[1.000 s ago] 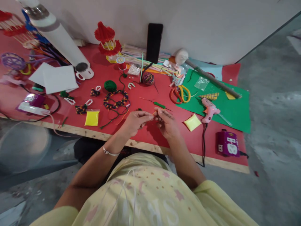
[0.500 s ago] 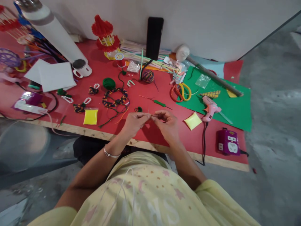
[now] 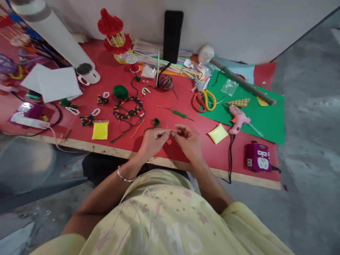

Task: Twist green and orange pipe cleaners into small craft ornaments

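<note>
My left hand [image 3: 154, 141] and my right hand [image 3: 189, 141] meet fingertip to fingertip over the front of the red table. Both are closed in a pinch. A thin, needle-like sliver [image 3: 166, 123] rises upright from my left fingertips. Whatever lies between my right thumb and finger is too small to make out. Just beyond my left hand is a small dark green yarn piece [image 3: 155, 122]. A crochet hook with a green grip [image 3: 179, 114] rests farther back. To the left lies a dark, multicoloured braided ring [image 3: 117, 112] with loose green yarn.
Scissors [image 3: 210, 101], a pink glue gun [image 3: 239, 119] and a pale yellow packet [image 3: 218, 134] lie to the right. A purple power socket [image 3: 257, 156] sits at the right corner. Behind are a yarn ball [image 3: 166, 82], pearl beads [image 3: 148, 72] and a leaning phone [image 3: 173, 37].
The view has shifted slightly, so the table things appear a little higher and mostly farther left. My hands keep the same pinch, and the upright sliver shows more clearly.
</note>
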The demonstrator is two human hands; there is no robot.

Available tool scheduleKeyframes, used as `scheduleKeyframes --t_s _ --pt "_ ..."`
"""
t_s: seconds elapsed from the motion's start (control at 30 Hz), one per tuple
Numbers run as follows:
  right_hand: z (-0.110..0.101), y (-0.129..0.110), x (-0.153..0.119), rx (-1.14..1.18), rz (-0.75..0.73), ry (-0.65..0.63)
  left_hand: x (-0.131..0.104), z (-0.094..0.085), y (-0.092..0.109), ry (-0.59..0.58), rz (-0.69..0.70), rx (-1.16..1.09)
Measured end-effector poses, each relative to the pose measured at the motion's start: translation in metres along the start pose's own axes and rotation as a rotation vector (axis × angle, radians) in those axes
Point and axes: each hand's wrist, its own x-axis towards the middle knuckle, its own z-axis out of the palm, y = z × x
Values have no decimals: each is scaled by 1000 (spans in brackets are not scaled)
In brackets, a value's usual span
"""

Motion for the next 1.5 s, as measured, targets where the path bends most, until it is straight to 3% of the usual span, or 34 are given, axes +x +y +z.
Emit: scheduleKeyframes --t_s 0.3,0.47,0.63,0.9,1.13,1.27,1.37,1.5 --pt "-1 0 -1 -49 -15 3 0 0 -11 -86 48 117" --pt "-1 2 -1 -14 33 -19 1 -1 -15 -37 -24 30" --pt "-3 -1 -2 41 87 -54 3 -4 -14 -88 -53 45" --pt "-8 3 -3 127 192 -83 5 -2 -21 32 -198 -146" --pt "-15 -2 -4 -79 141 -96 6 -4 -18 -9 -242 -216" --pt "-11 -2 -2 -137 258 -200 4 -3 -16 -33 -214 -189" --pt "-2 -2 2 -2 366 -206 1 -4 -16 -71 -179 -161" --pt "10 -2 9 399 445 -102 -3 -9 -13 -104 -159 -91"
